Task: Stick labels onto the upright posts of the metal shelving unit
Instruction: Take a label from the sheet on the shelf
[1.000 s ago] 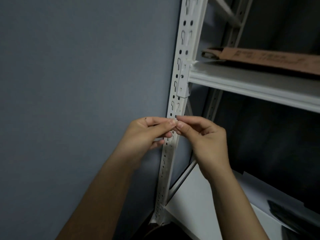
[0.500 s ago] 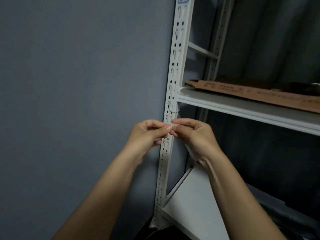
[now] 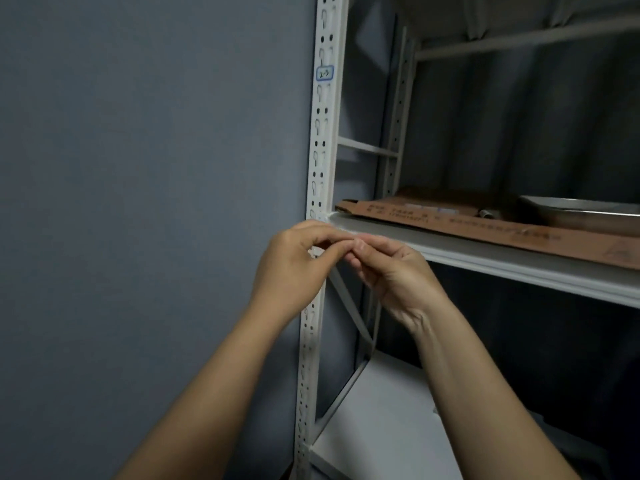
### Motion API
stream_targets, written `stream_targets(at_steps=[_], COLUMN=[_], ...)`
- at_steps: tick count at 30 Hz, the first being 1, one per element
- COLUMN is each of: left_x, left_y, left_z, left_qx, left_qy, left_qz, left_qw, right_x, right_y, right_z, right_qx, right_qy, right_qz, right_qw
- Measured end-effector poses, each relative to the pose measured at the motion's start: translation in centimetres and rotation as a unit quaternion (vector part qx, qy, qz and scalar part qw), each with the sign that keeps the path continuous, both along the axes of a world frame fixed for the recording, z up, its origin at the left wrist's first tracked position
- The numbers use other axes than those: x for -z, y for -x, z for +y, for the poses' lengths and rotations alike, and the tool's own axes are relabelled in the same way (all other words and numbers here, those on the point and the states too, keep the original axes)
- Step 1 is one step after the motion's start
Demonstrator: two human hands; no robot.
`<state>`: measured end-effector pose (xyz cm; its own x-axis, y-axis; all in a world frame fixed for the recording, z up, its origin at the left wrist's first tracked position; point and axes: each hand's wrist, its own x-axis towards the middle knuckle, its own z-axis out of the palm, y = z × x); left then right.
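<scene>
A white perforated upright post (image 3: 320, 161) of the metal shelving unit runs top to bottom at centre. High on it sits a small blue-edged label (image 3: 325, 73) with handwriting. My left hand (image 3: 294, 268) and my right hand (image 3: 391, 271) meet in front of the post, just below the middle shelf's corner. Their fingertips pinch something small between them; a bit of white (image 3: 316, 251) shows under the left fingers, and I cannot tell whether it is a label.
The grey wall (image 3: 156, 168) fills the left. The middle shelf (image 3: 502, 261) carries flat brown cardboard (image 3: 485, 226) and a metal tray (image 3: 585, 213). A lower white shelf (image 3: 381, 420), a diagonal brace (image 3: 349, 306) and the rear post (image 3: 394, 133) lie behind my hands.
The view has tilted upward, bringing the stuck label on the post into sight. My hands have risen along the post to the shelf's corner, fingertips still together.
</scene>
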<state>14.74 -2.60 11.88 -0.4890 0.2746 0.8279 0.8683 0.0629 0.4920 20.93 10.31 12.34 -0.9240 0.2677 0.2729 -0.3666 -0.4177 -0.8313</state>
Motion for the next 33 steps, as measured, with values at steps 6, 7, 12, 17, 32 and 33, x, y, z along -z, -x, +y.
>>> stream_targets(at_steps=[6,7,12,17,32,33], left_x=[-2.6,-3.0,-6.1,-8.8,-13.4,-13.4], left_y=[-0.8,-0.8,-1.3,-0.2,1.3,1.5], left_z=[4.3,5.1,8.8,11.3,24.7,25.5], left_qx=[0.032,0.028,0.080,0.178,0.203,0.196], left_qy=[-0.079,-0.089,-0.139,-0.086,0.069,0.081], left_qz=[-0.149,-0.155,-0.244,-0.388,-0.245,-0.220], left_qw=[0.985,0.984,0.956,0.900,0.946,0.952], right_x=[-1.6,-1.8,-4.2,-5.8,-12.8,-13.2], right_y=[0.6,0.8,1.3,0.9,-0.3,-0.8], right_z=[0.9,1.3,4.9,9.7,21.5,22.5], right_qx=[0.176,0.217,0.325,0.368,0.524,0.522], right_qy=[-0.029,-0.069,-0.247,-0.378,-0.676,-0.675], right_qz=[0.043,0.045,0.096,0.138,-0.050,-0.102], right_qw=[0.983,0.973,0.908,0.839,0.517,0.512])
